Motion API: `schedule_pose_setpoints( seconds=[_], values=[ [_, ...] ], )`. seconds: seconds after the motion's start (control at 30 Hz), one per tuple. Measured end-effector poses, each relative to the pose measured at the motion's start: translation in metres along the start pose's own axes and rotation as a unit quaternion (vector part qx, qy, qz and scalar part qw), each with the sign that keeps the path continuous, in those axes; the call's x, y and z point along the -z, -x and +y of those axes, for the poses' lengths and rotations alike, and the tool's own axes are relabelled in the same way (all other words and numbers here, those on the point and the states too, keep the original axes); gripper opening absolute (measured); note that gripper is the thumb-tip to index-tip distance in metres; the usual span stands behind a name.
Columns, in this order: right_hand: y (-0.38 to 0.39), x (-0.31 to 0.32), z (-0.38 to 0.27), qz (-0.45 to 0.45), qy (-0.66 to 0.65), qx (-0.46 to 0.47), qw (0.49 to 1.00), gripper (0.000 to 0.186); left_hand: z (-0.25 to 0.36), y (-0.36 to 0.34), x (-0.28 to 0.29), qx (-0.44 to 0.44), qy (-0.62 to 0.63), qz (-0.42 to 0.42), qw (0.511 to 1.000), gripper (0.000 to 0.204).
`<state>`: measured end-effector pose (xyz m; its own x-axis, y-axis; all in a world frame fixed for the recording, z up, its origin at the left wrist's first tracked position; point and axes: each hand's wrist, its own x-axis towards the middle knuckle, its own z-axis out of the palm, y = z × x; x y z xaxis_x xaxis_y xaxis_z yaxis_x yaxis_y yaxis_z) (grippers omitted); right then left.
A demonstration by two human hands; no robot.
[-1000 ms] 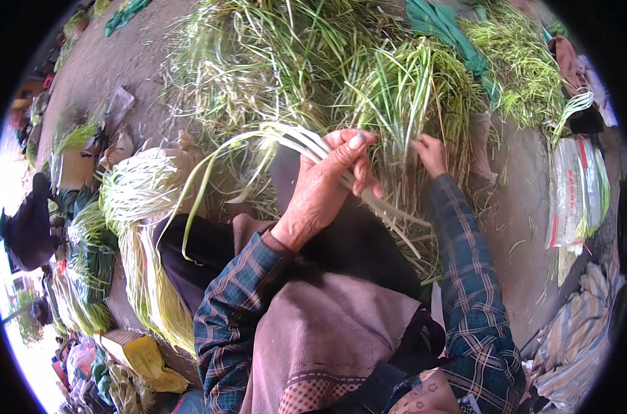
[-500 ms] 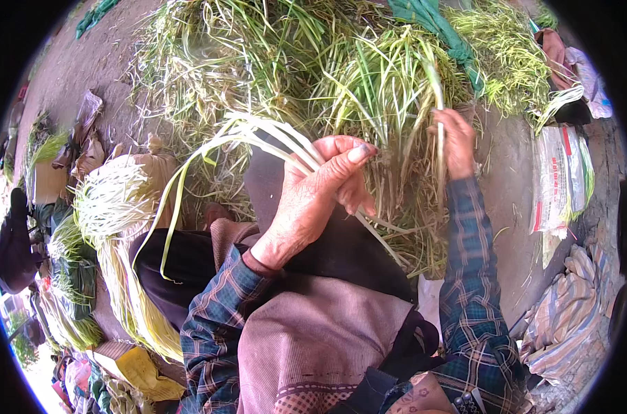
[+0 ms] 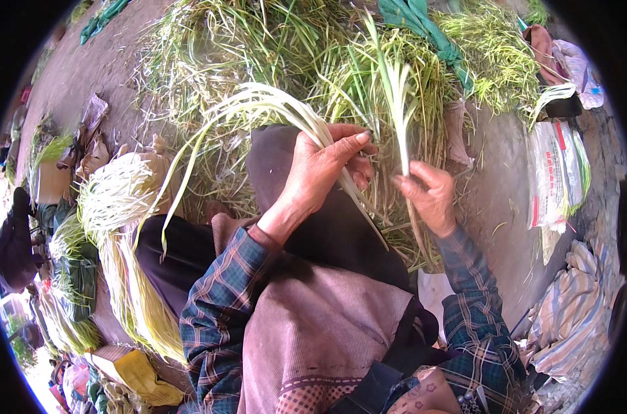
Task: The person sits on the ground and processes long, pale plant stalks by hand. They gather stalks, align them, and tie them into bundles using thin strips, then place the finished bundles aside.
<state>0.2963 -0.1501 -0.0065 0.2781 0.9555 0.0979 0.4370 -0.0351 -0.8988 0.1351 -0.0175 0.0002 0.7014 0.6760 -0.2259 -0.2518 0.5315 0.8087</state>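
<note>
My left hand is closed around a small bunch of pale green garlic stalks. Their long leaves droop to the left, and the lower ends stick out beneath my fingers over my dark-clad knee. My right hand pinches one green garlic plant by its lower stem, thumb against fingers. This plant stands upright, with a white stem, green leaves fanning up and a brownish, dry-looking strand hanging below my hand. The two hands are a short way apart. Behind them lies a large heap of loose green garlic.
A big bundle of pale stalks lies at the left, with smaller bundles beyond. A green cloth crosses the heap. At the right are a white printed sack and a striped sack. A yellow box sits lower left.
My right hand has come down and a little left from the heap, bringing the plant closer to my left hand. My left hand has shifted slightly right, still gripping its bunch.
</note>
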Motion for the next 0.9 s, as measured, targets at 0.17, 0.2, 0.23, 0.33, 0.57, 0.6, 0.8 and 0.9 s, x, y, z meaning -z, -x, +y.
schedule_pose_setpoints(
  seconds=[0.17,0.2,0.23,0.33,0.57,0.6,0.8,0.9],
  values=[
    [0.008,-0.015,-0.016,-0.03,0.105,0.136,0.985,0.012,0.001,-0.001,0.002,-0.012,-0.067,-0.031,0.997,0.019],
    [0.01,-0.017,-0.016,-0.048,0.12,0.143,0.981,0.015,0.001,-0.002,0.003,-0.021,-0.071,-0.041,0.996,0.018],
    [0.01,-0.018,-0.015,-0.07,0.145,0.169,0.972,0.016,0.0,-0.002,0.005,-0.019,-0.082,-0.041,0.996,0.018],
    [0.005,-0.016,-0.01,-0.102,-0.021,0.039,0.994,0.023,-0.004,-0.002,0.007,-0.021,-0.054,-0.036,0.998,0.014],
    [-0.039,-0.034,-0.008,0.038,-0.259,-0.121,0.957,0.034,-0.009,-0.001,0.0,-0.058,-0.066,0.011,0.996,0.011],
    [-0.043,-0.039,-0.011,0.059,-0.273,-0.125,0.952,0.027,-0.009,-0.001,0.0,-0.079,-0.132,0.025,0.988,0.011],
    [-0.042,-0.036,0.031,0.087,-0.117,-0.03,0.989,0.015,-0.023,0.0,0.001,-0.163,-0.216,0.072,0.96,0.008],
    [-0.011,-0.027,0.106,0.049,0.111,0.022,0.992,0.023,-0.03,-0.001,0.002,-0.175,-0.192,0.077,0.963,0.009]
  ],
)
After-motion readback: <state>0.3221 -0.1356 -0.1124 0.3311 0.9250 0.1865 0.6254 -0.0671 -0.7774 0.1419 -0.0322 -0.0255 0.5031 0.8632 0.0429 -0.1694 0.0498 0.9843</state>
